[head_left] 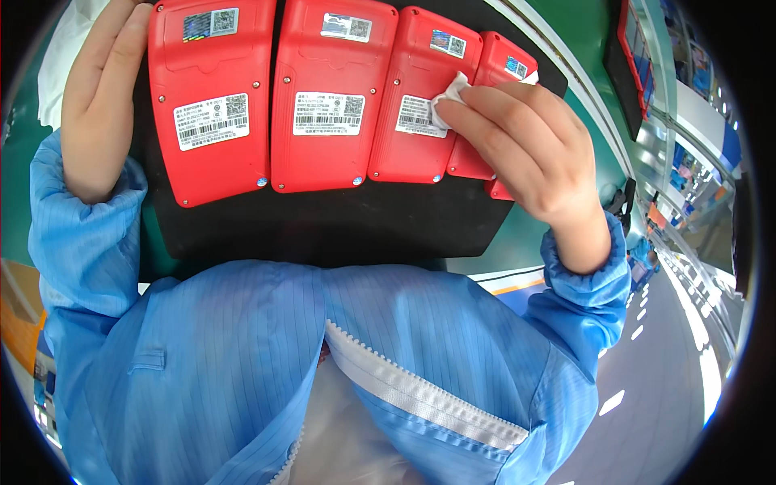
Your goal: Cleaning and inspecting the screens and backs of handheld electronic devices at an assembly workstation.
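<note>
Several red handheld devices lie side by side in a row, backs up, with printed labels and small screws. My left hand (103, 101) rests along the outer edge of the leftmost red device (212, 166); its fingers are stretched out and partly cut off by the top of the view. My right hand (533, 149) pinches a crumpled white cloth (450, 99), pressed against the label of the third red device (420, 69). Between these lies the second red device (323, 162). Beneath my right hand, the devices at the right end (505, 52) are partly hidden.
The devices lie on a black mat (339, 230) over a green work surface (578, 28). Some white material (69, 69) sits beyond my left wrist. At the far right stands a red-edged dark object (634, 61), with a grey floor (638, 404) below.
</note>
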The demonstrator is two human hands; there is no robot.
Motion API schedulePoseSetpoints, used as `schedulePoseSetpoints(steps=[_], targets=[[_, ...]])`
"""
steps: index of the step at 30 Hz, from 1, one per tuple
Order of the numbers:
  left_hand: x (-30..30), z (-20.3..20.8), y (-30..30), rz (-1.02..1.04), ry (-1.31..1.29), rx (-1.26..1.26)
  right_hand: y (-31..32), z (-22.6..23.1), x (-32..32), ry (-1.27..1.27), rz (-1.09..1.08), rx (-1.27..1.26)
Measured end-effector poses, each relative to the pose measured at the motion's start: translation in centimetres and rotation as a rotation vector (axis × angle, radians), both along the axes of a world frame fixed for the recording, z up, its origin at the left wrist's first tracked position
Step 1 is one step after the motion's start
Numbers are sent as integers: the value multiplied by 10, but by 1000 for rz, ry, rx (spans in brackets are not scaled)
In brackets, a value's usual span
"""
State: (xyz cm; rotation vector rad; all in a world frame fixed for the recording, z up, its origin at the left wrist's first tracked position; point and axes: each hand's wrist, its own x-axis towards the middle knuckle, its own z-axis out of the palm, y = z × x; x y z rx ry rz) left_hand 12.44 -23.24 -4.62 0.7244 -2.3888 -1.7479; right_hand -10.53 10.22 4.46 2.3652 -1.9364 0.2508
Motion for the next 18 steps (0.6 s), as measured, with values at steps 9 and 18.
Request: schedulePoseSetpoints(steps=[9,18], targets=[[4,5,-8,-34,7,9,-25,0,-1,-109,38,-2],[6,-1,-13,-11,12,0,-34,-16,4,-209,17,-81]])
